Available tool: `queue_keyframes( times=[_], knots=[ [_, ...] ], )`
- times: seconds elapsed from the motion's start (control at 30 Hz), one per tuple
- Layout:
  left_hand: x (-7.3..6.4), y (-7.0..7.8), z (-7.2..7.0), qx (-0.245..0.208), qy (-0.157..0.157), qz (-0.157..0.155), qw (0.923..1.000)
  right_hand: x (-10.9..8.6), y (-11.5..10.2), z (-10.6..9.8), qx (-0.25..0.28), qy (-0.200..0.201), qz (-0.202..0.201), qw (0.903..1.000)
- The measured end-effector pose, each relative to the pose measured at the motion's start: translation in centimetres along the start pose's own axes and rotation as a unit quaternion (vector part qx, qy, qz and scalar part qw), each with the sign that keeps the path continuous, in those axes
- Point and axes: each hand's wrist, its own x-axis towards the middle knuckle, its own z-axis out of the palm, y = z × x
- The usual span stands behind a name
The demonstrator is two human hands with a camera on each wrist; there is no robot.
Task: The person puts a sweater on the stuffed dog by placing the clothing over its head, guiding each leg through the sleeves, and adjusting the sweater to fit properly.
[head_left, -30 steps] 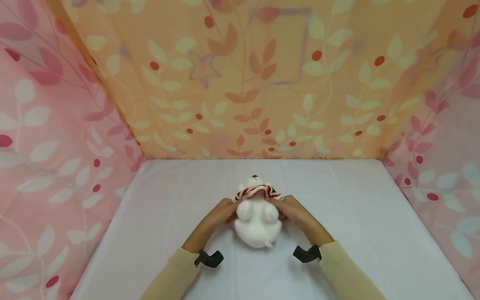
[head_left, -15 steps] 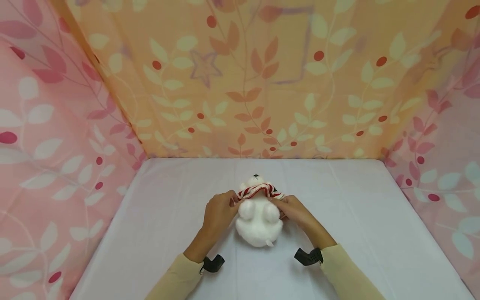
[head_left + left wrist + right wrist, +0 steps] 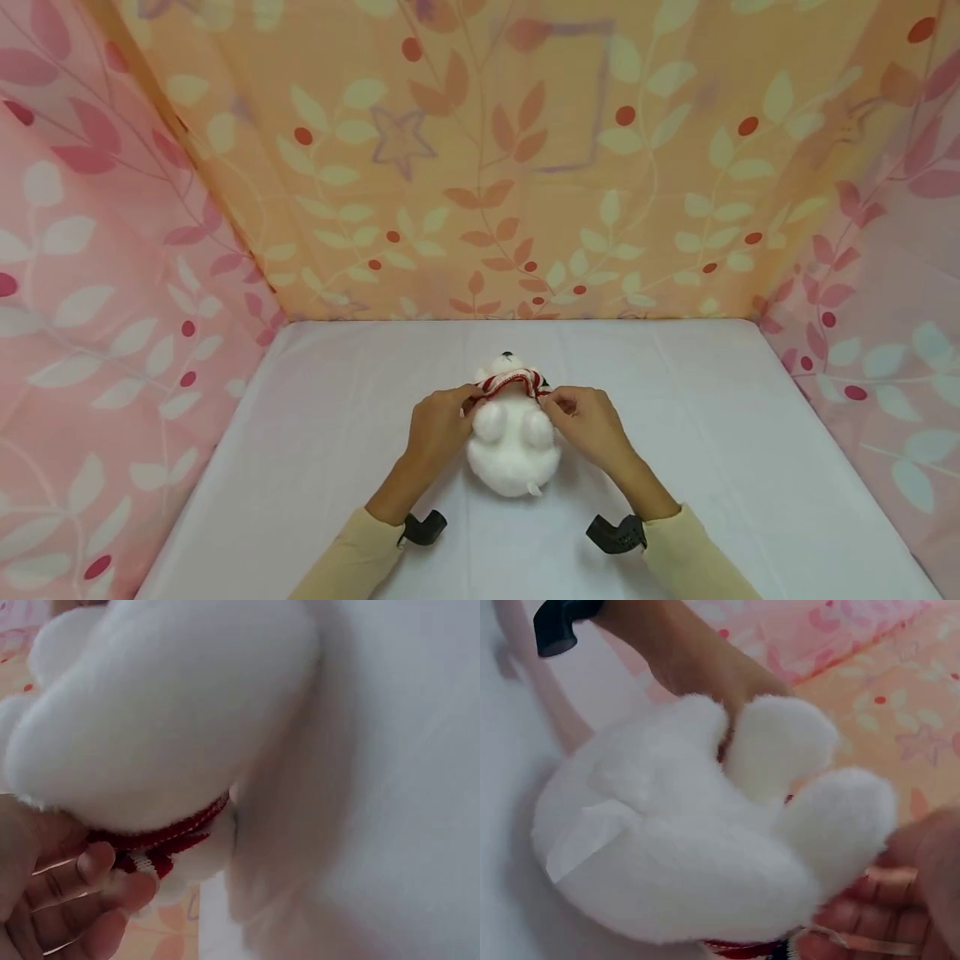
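Note:
A white plush bear (image 3: 513, 468) lies on its back on the white table, its black nose toward the back wall and its rounded bottom with a small tag toward me. Round its neck goes a knitted scarf (image 3: 493, 384) in red and white. My left hand (image 3: 437, 427) pinches the scarf at the bear's left edge in the head view; in the left wrist view its fingers (image 3: 96, 862) lie curled at the red knit. On the opposite side my right hand (image 3: 596, 427) pinches the scarf between thumb and fingers. Much of the neck is hidden behind the paws and hands.
A white cloth covers the table (image 3: 337, 367). Behind it hangs an orange leaf-patterned curtain (image 3: 570, 208), with a pink curtain (image 3: 112, 333) on the left and another pink curtain (image 3: 900, 333) on the right. Black wrist-worn devices sit at both cuffs.
My left hand has risen from beside the bear and turned its back upward. My right hand has turned up likewise and moved slightly inward with the scarf's right side. The bear lies almost unmoved.

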Motion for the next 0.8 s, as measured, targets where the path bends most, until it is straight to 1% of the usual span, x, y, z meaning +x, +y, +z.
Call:
queue_keyframes(
  times=[0.07,0.1,0.17,0.23,0.3,0.4,0.43,0.5,0.57,0.67,0.73,0.8],
  knots=[
    [-0.1,-0.2,0.0,-0.046,-0.018,-0.024,0.9985,-0.2,-0.5,0.1,-0.010,0.009,-0.079,0.9968],
    [-0.2,-0.3,0.0,-0.070,-0.024,-0.035,0.9966,-0.3,-0.7,0.2,-0.016,0.009,-0.120,0.9926],
    [-0.3,-0.3,-0.2,-0.113,-0.036,-0.053,0.9916,-0.5,-0.9,0.6,-0.032,0.009,-0.193,0.9806],
    [-0.5,-0.4,-0.5,-0.148,-0.045,-0.066,0.9858,-0.5,-1.1,1.0,-0.056,0.027,-0.242,0.9681],
    [-0.6,-0.4,-0.7,-0.180,-0.053,-0.071,0.9795,-0.5,-1.2,1.6,-0.075,0.053,-0.271,0.9582],
    [-0.7,-0.5,-0.9,-0.232,-0.061,-0.071,0.9683,-0.3,-1.5,2.5,-0.094,0.067,-0.290,0.9500],
    [-0.8,-0.5,-0.9,-0.247,-0.061,-0.071,0.9644,-0.2,-1.7,2.8,-0.101,0.068,-0.292,0.9486],
    [-0.9,-0.6,-0.9,-0.267,-0.059,-0.067,0.9594,-0.1,-1.8,3.4,-0.118,0.070,-0.289,0.9475],
    [-0.9,-0.7,-1.0,-0.276,-0.054,-0.063,0.9575,-0.1,-2.0,3.9,-0.138,0.075,-0.281,0.9468],
    [-1.1,-0.7,-1.1,-0.275,-0.042,-0.058,0.9589,-0.2,-2.1,4.6,-0.157,0.090,-0.274,0.9446],
    [-1.2,-0.6,-1.3,-0.277,-0.032,-0.052,0.9590,-0.2,-2.2,4.9,-0.163,0.101,-0.274,0.9425],
    [-1.2,-0.5,-1.6,-0.279,-0.020,-0.045,0.9589,-0.1,-2.4,5.2,-0.157,0.108,-0.274,0.9425]
  ],
)
